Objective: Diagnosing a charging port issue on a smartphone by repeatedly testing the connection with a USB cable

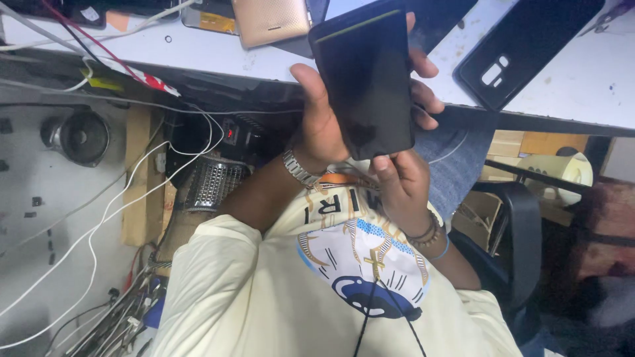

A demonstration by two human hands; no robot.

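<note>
My left hand [324,125], with a metal watch on its wrist, holds a black smartphone [367,79] upright in front of the desk edge. The thumb lies along the phone's left side and the fingers wrap around its right side. The phone's dark screen faces me, and a thin light line runs along its top edge. My right hand [400,182], with bead bracelets on the wrist, sits just below the phone, its curled fingers touching the bottom edge. Both hands are raised above my pale yellow printed shirt.
On the white desk [569,86] lie a gold phone back [268,20] and a black phone case [522,46]. White cables [126,192], a round speaker [79,135] and a metal mesh part [211,182] are at the left. A black chair [519,244] stands at the right.
</note>
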